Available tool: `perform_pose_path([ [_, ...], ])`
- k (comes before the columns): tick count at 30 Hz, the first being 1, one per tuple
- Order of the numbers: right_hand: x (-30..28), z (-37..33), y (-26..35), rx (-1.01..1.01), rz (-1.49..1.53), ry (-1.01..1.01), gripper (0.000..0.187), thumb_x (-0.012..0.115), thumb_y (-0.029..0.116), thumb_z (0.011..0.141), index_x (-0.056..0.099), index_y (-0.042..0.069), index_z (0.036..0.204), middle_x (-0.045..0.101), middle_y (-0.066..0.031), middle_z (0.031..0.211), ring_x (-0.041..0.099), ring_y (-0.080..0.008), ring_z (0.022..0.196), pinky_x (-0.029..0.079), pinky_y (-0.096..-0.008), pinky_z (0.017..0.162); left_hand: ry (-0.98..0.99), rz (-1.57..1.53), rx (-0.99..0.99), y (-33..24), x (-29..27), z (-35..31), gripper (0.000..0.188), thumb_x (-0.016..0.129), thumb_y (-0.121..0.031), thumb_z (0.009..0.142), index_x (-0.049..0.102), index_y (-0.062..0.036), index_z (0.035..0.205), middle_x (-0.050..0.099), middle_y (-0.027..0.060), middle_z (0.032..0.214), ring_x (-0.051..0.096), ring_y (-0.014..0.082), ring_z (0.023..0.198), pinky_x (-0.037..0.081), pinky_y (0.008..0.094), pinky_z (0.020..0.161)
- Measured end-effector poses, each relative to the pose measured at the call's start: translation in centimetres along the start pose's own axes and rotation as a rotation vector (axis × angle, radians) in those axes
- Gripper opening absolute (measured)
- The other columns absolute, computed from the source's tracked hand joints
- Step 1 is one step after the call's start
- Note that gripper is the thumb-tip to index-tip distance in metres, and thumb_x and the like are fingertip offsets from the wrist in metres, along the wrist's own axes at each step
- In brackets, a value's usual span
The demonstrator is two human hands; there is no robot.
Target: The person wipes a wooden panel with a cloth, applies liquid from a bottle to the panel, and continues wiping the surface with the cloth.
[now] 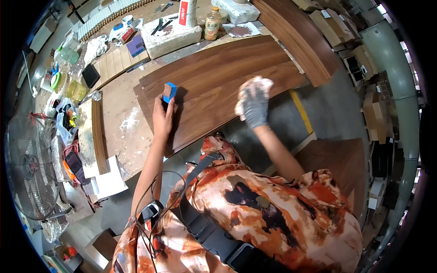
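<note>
Pinching a small block (169, 92) wrapped in blue between thumb and fingers, the left hand (165, 113) stands at ten o'clock over a brown wood-grain board (214, 75). At one o'clock, the gloved right hand (255, 102) has its grip closed around a pale cloth (260, 83) above that board, which lies at twelve o'clock. Farther off, at ten o'clock on the surface (119, 98), a clear jar (77, 92) with a green lid contains something yellowish. At twelve, beyond the board, stands an orange-capped bottle (212, 25); its fill level is unclear.
</note>
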State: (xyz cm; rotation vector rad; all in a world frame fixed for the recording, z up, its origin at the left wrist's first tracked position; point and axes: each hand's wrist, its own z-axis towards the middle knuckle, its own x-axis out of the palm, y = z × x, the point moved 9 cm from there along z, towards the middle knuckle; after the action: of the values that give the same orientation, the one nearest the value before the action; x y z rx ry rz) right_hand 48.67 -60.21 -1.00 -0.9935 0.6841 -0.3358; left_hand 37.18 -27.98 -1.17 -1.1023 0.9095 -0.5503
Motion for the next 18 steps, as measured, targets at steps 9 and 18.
perform_pose_path([
  [9, -2.0, 3.7, 0.9, 0.068, 1.359, 0.384, 0.059, 0.054, 0.038, 0.095, 0.043, 0.014, 0.147, 0.033, -0.0101, 0.158, 0.036, -0.0279, 0.142, 0.037, -0.049, 0.11, -0.007, 0.062, 0.005, -1.4, -0.2, -0.3, 0.041, 0.066, -0.027, 0.099, 0.055, 0.0009, 0.126, 0.068, 0.0212, 0.103, 0.067, 0.03, 0.089, 0.052, 0.0384, 0.084],
  [18, 20.1, 9.8, -1.9, 0.139, 1.201, 0.411, 0.051, 0.072, 0.029, 0.086, 0.06, 0.006, 0.129, 0.066, -0.0198, 0.118, 0.063, -0.036, 0.111, 0.05, -0.043, 0.099, -0.024, 0.135, 0.026, -2.3, 0.2, 0.2, 0.039, 0.068, -0.021, 0.097, 0.056, 0.0013, 0.127, 0.069, 0.0197, 0.103, 0.069, 0.0265, 0.089, 0.053, 0.036, 0.082],
])
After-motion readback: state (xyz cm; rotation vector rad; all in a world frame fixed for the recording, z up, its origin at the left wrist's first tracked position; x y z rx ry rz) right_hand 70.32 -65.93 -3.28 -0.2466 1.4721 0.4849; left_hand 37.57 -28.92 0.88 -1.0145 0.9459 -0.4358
